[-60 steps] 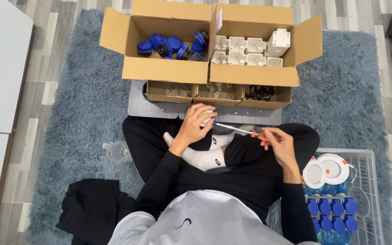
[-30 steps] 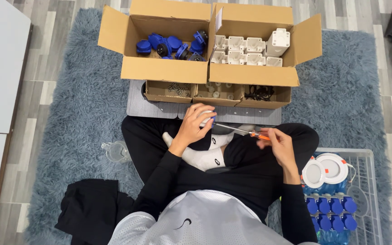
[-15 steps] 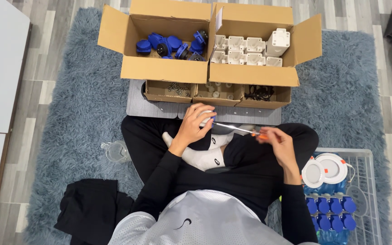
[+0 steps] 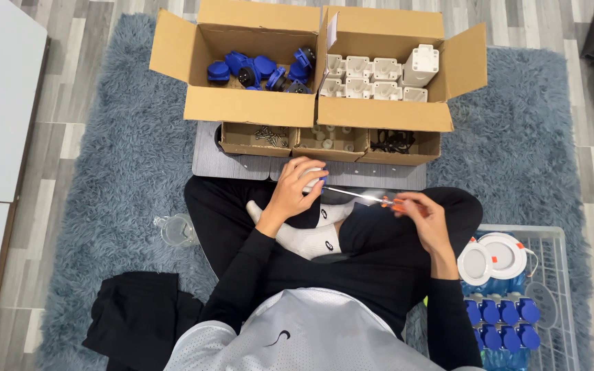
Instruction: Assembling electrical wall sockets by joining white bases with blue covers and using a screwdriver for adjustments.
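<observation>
The left hand is wrapped tight around a small white-and-blue part, fingers curled over it so only a sliver of it shows past the knuckles. The right hand pinches the orange handle of a screwdriver, and the thin shaft runs from that grip straight across to the part, tip meeting it at the left hand's fingertips. Both grips sit above the person's crossed legs, a white sock just below the left fist.

Just beyond the held part lies a grey board carrying three small trays. Farther out from the hands, an open cardboard box of blue parts stands beside a box of white housings. Beside the right wrist, a white wire basket holds round white lamps and blue pieces.
</observation>
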